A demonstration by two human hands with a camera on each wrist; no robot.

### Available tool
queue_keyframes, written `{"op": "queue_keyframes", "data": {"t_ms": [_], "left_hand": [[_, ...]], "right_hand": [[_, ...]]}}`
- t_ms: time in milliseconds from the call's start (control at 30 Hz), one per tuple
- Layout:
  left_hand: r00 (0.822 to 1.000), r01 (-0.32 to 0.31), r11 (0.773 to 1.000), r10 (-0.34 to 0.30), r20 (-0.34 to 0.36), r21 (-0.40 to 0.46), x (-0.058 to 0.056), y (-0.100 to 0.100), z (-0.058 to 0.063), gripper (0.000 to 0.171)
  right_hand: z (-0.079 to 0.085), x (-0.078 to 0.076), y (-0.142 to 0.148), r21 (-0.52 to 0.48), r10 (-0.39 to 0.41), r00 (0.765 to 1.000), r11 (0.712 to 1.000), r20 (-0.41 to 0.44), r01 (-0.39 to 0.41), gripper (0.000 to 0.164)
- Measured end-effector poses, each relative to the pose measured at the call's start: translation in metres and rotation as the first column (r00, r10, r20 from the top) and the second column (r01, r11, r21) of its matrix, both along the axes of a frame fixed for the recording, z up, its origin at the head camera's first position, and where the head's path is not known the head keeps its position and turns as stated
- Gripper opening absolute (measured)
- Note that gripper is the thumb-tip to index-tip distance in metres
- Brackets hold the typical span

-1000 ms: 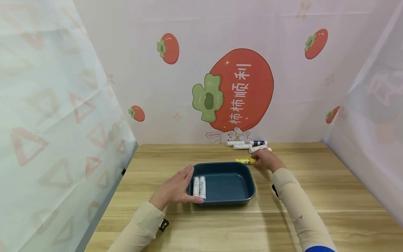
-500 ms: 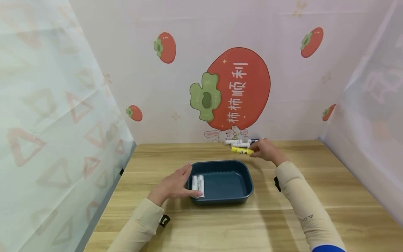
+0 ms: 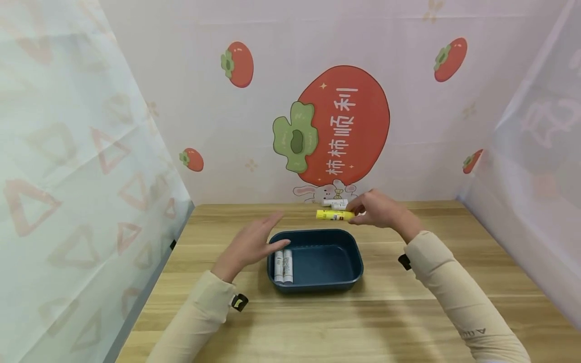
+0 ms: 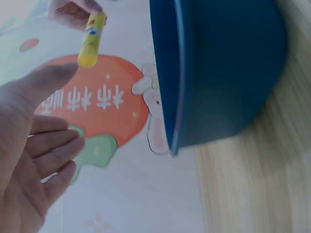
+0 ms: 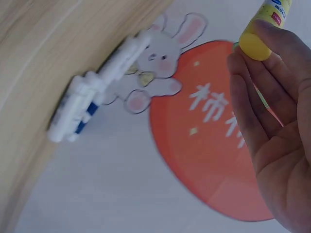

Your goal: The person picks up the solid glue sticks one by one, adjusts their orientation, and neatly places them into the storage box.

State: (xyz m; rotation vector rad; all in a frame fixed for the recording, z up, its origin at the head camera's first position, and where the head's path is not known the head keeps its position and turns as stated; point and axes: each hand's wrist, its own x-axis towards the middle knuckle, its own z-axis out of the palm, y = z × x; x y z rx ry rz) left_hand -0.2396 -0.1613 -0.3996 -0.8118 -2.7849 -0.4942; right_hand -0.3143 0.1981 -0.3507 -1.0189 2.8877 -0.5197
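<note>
My right hand pinches a yellow glue stick by one end, between thumb and fingers. The stick lies nearly level in the air beyond the far rim of a dark blue rectangular box. In the right wrist view its round yellow end shows at the fingertips. My left hand hovers at the box's left side, thumb spread from straight fingers, holding nothing. Inside the box, two white capped sticks lie side by side along the left wall.
Several white capped sticks, one with a dark blue part, lie at the table's back edge against the wall sheet, partly hidden behind my right hand in the head view. Fabric sheets with printed persimmons enclose the wooden table.
My right hand has picked the yellow glue stick up from the table and carried it up and leftward. My left hand has let go of the box and risen off its rim.
</note>
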Motion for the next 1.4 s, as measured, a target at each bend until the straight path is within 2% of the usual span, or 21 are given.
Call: {"op": "queue_keyframes", "data": {"t_ms": [100, 200, 267, 400, 567, 733, 833, 933, 1033, 1100, 1267, 1333, 1400], "left_hand": [[0.985, 0.059, 0.998, -0.052, -0.164, 0.033, -0.001, 0.011, 0.003, 0.070], [0.946, 0.128, 0.992, -0.116, -0.302, 0.019, 0.000, 0.020, 0.003, 0.064], [0.919, 0.169, 0.986, -0.159, -0.362, -0.004, 0.001, 0.025, 0.000, 0.060], [0.879, 0.210, 0.977, -0.202, -0.432, -0.029, 0.005, 0.030, -0.007, 0.053], [0.854, 0.222, 0.975, -0.196, -0.482, -0.004, 0.009, 0.032, -0.014, 0.046], [0.839, 0.225, 0.972, -0.159, -0.521, 0.065, 0.010, 0.032, -0.016, 0.041], [0.829, 0.203, 0.969, -0.094, -0.551, 0.139, 0.011, 0.029, -0.015, 0.041], [0.832, 0.179, 0.954, -0.016, -0.554, 0.241, 0.011, 0.027, -0.012, 0.042], [0.850, 0.173, 0.914, 0.050, -0.524, 0.367, 0.011, 0.030, -0.008, 0.042], [0.864, 0.177, 0.871, 0.086, -0.496, 0.459, 0.010, 0.034, -0.006, 0.041], [0.910, 0.168, 0.752, 0.131, -0.394, 0.638, 0.010, 0.046, -0.008, 0.038], [0.925, 0.164, 0.718, 0.127, -0.359, 0.676, 0.011, 0.052, -0.011, 0.037], [0.936, 0.159, 0.702, 0.116, -0.332, 0.694, 0.012, 0.056, -0.014, 0.036]], "right_hand": [[0.008, 0.013, -0.013, 0.003, 0.033, 0.999, 0.999, 0.025, -0.033, 0.026], [0.013, 0.025, -0.025, -0.010, 0.086, 0.995, 0.996, 0.052, -0.086, 0.023], [0.014, 0.031, -0.031, -0.014, 0.121, 0.991, 0.993, 0.065, -0.120, 0.022], [0.016, 0.041, -0.038, -0.014, 0.195, 0.979, 0.981, 0.065, -0.194, 0.022], [0.016, 0.046, -0.038, -0.040, 0.236, 0.970, 0.971, 0.051, -0.234, 0.022], [0.014, 0.046, -0.034, -0.131, 0.159, 0.986, 0.980, 0.043, -0.152, 0.024], [0.010, 0.047, -0.033, -0.275, 0.088, 0.992, 0.959, 0.085, -0.061, 0.030], [0.002, 0.050, -0.033, -0.443, 0.041, 0.986, 0.896, 0.164, 0.036, 0.034], [-0.011, 0.054, -0.039, -0.588, 0.025, 0.966, 0.798, 0.256, 0.135, 0.035], [-0.020, 0.057, -0.048, -0.673, 0.041, 0.953, 0.717, 0.301, 0.181, 0.035], [-0.036, 0.065, -0.080, -0.830, 0.103, 0.923, 0.482, 0.372, 0.281, 0.040], [-0.040, 0.067, -0.091, -0.860, 0.106, 0.918, 0.406, 0.381, 0.310, 0.041], [-0.044, 0.068, -0.101, -0.879, 0.096, 0.918, 0.343, 0.384, 0.331, 0.040]]}}
